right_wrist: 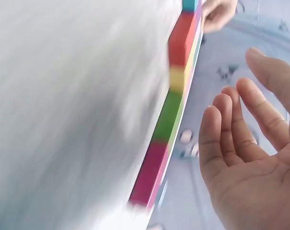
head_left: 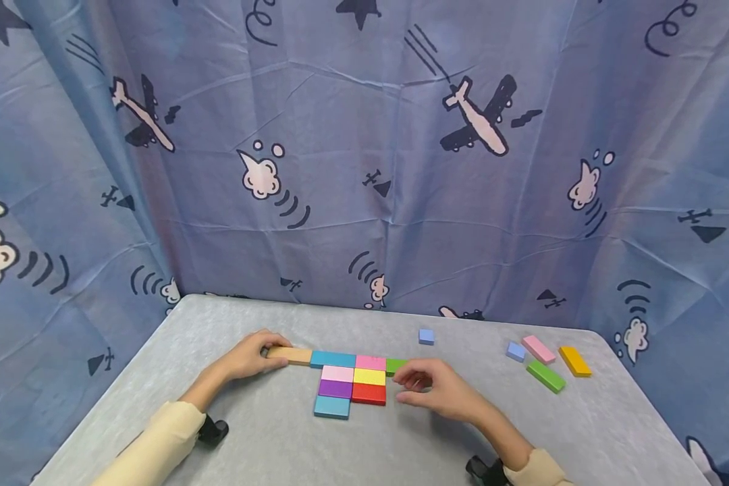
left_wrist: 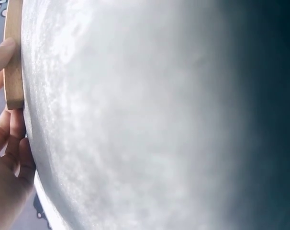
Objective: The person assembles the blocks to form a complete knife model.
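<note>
My left hand (head_left: 252, 354) holds the left end of a plain wooden block (head_left: 298, 356), thumb on its near side. That block starts a row running right: a blue block (head_left: 333, 360), a pink block (head_left: 370, 362) and a green block (head_left: 393, 366). Below sit pale pink (head_left: 337, 374), yellow (head_left: 369, 377), purple (head_left: 335, 389), red (head_left: 368, 393) and light blue (head_left: 332, 407) blocks, lying flat against each other. Near the green block hovers my right hand (head_left: 440, 388), fingers loosely bent, holding nothing. A magenta block (right_wrist: 149, 175) past the green one shows in the right wrist view; the hand hides it in the head view.
A small blue block (head_left: 426, 337) lies behind the row. Farther right are another small blue block (head_left: 515, 351), a pink block (head_left: 538, 349), a green block (head_left: 546, 376) and an orange-yellow block (head_left: 575, 362). A patterned curtain (head_left: 340, 223) hangs behind the grey-white table (head_left: 267, 432).
</note>
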The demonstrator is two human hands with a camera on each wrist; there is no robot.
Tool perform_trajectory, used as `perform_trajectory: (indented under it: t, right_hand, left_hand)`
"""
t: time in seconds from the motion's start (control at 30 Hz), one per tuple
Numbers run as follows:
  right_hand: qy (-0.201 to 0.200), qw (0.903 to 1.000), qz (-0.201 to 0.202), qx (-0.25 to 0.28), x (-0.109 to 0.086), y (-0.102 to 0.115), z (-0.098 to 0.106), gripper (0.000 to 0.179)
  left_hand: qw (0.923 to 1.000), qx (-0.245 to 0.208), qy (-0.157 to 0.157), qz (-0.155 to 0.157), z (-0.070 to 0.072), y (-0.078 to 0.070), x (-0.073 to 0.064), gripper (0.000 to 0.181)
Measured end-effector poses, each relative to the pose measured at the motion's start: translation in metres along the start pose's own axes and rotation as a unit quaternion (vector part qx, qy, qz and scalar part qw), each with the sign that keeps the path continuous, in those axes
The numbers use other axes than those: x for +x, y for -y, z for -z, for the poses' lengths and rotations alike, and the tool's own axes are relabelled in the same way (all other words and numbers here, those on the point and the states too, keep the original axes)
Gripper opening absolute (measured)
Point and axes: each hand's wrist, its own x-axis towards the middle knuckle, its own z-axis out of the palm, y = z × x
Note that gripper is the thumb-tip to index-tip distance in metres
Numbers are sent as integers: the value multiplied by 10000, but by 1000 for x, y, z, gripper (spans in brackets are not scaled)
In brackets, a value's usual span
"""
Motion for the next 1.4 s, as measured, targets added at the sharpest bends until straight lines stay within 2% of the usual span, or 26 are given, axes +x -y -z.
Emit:
perform_trajectory:
  t: [0.23, 0.37, 0.67, 0.9, 1.03, 1.2, 1.4]
  right_hand:
    - [-348, 9989, -290, 150, -47, -26, 47, 19]
    - [-647, 9958, -654, -7, -70, -37, 71, 23]
    - [-1218, 9843, -1228, -362, -108, -61, 120, 34]
    - [-1490, 9749, -1435, -825, -124, -77, 142, 31]
    - [-1569, 9691, -1515, -1150, -129, -84, 151, 30]
    - [-1692, 9598, -1654, -1509, -134, -90, 161, 30]
    - [-1785, 9526, -1879, -1593, -138, -96, 168, 33]
  left_hand:
    - [9998, -65, 118, 169, 1, -1, 0, 23]
    - [9997, -59, 154, 168, 1, -1, 1, 22]
    - [9994, -83, 198, 260, 2, -1, 3, 27]
    - [9994, -237, 189, 177, 4, -1, 4, 25]
    - [9997, -178, 127, 82, 6, -1, 5, 21]
    - [9998, -97, 131, 134, 7, -4, 7, 20]
    - [9996, -101, 176, 174, 8, -7, 8, 20]
